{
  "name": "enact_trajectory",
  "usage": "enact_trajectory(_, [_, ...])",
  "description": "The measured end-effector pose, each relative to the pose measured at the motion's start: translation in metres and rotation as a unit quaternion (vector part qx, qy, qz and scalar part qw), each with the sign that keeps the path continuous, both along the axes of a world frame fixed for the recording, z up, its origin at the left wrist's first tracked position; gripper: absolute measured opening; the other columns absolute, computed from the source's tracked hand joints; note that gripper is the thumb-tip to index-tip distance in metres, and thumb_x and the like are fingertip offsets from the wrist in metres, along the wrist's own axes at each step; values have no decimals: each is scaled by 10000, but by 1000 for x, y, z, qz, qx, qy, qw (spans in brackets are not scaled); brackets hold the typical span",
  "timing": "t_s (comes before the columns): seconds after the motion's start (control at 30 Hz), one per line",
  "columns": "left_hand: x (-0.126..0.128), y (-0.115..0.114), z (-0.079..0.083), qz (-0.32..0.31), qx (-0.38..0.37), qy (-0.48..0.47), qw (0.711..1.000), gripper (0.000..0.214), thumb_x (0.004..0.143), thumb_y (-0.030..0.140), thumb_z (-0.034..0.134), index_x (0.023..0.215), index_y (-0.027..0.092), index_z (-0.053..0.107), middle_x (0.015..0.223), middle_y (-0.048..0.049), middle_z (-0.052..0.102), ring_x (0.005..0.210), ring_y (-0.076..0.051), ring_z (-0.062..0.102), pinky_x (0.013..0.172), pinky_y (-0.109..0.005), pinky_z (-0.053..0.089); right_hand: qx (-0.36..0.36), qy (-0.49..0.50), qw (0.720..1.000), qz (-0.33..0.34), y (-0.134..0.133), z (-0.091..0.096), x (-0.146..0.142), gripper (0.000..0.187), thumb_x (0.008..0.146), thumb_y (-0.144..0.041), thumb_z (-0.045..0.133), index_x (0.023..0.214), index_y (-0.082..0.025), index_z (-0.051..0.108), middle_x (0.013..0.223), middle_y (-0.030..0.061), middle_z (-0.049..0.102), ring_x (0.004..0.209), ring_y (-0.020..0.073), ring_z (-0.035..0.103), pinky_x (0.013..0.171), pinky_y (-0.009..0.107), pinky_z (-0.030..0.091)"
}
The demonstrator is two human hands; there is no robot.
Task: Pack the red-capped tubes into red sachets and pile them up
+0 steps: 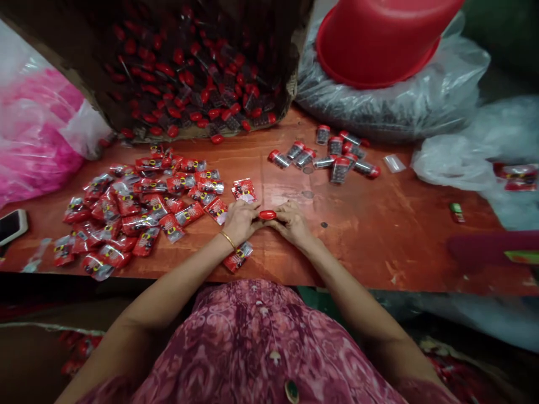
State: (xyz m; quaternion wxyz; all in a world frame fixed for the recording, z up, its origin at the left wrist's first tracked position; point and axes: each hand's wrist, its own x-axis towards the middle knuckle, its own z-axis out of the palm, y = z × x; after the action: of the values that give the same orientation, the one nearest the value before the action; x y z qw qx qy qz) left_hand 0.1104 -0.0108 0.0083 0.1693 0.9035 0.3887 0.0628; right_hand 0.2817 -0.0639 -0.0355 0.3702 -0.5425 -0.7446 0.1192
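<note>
In the head view, my left hand (pixel 241 221) and my right hand (pixel 293 222) meet over the middle of the table. Their fingertips pinch the two ends of a red cap (pixel 268 214), which looks like the caps on the small clear containers nearby; whatever lies below it is hidden. A red printed packet (pixel 244 189) lies just beyond my left hand, and another packet (pixel 238 257) sits under my left wrist. To the left spreads a pile of red packets (pixel 145 196). Several red-capped containers with dark contents (pixel 339 169) lie beyond my right hand.
A large cardboard box (pixel 290 84) full of red-capped containers stands at the back. Behind on the right, a red tub (pixel 379 45) rests on a filled plastic bag (pixel 362 112). A pink-filled bag (pixel 37 134) and a phone (pixel 12 225) are at the left.
</note>
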Motion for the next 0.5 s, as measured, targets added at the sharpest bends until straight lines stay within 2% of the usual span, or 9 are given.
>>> enact_trajectory(0.17, [-2, 1, -9, 13, -18, -37, 999, 290, 762, 469, 588, 914, 260, 720, 1173, -48, 643, 961, -253, 578, 830, -401, 408, 0, 19, 1000, 18, -2, 4, 0, 187, 832, -362, 566, 847, -231, 698, 706, 33, 659, 695, 185, 542, 723, 350, 378])
enact_trajectory(0.27, [-3, 2, -8, 42, -78, -121, 989, 254, 719, 405, 647, 890, 231, 721, 1106, -57, 676, 937, -234, 609, 847, -380, 437, -3, 49, 998, 26, -1, 5, 0, 185, 821, -342, 565, 900, -223, 682, 743, 33, 685, 701, 187, 570, 740, 359, 391])
enact_trajectory(0.4, [-13, 2, 12, 151, -181, -275, 932, 351, 731, 385, 602, 935, 112, 688, 916, -90, 720, 811, -194, 644, 765, -310, 489, -13, 74, 997, -1, 2, 6, -3, 173, 821, -314, 548, 854, -212, 685, 768, 40, 712, 710, 193, 600, 731, 354, 399])
enact_trajectory(0.43, [-18, 3, 19, 183, -175, -285, 924, 378, 721, 397, 601, 937, 98, 682, 915, -93, 718, 812, -197, 642, 758, -306, 488, -17, 70, 997, -9, 3, 6, -3, 174, 827, -303, 539, 834, -211, 687, 764, 41, 714, 715, 194, 603, 731, 352, 394])
enact_trajectory(0.5, [-32, 6, 32, 246, -144, -246, 926, 405, 696, 433, 607, 877, 79, 684, 851, -88, 714, 795, -208, 632, 727, -301, 482, -22, 54, 998, -18, 4, 6, -4, 187, 842, -286, 521, 819, -211, 691, 755, 39, 716, 719, 193, 605, 732, 349, 379])
